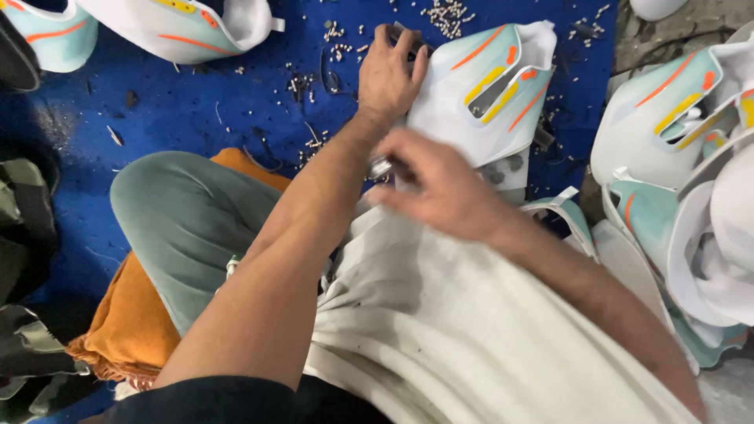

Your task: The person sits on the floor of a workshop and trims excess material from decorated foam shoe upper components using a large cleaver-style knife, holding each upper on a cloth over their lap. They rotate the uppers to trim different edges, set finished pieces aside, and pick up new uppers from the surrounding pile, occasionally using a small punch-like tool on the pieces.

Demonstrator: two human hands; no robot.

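The person sits cross-legged on a blue mat (196, 102), and the left hand (390, 74) reaches forward to press down on the edge of a shoe upper (487, 94), a white and pale-green piece with yellow and orange stripes. The fingers (400, 43) curl over its far edge, seemingly to pin it flat against the mat so it cannot slide. The upper lies just ahead of the knees, a little to the right of centre.

The right hand (444, 192) hovers closer to the body, blurred, with its fingertips gathered around something small and metallic (381, 167) near the upper's lower edge. It looks like a pinch on a small tool, but I cannot tell exactly what it holds.

Little pale bits (448, 16) are scattered over the mat around the work spot, most thickly beyond the left hand. A stack of similar uppers (683, 157) sits to the right, within easy reach, and two more (157, 27) lie at the top left. A pale cloth (471, 338) covers the lap, and an orange cushion (133, 322) sits under the left leg (188, 228).
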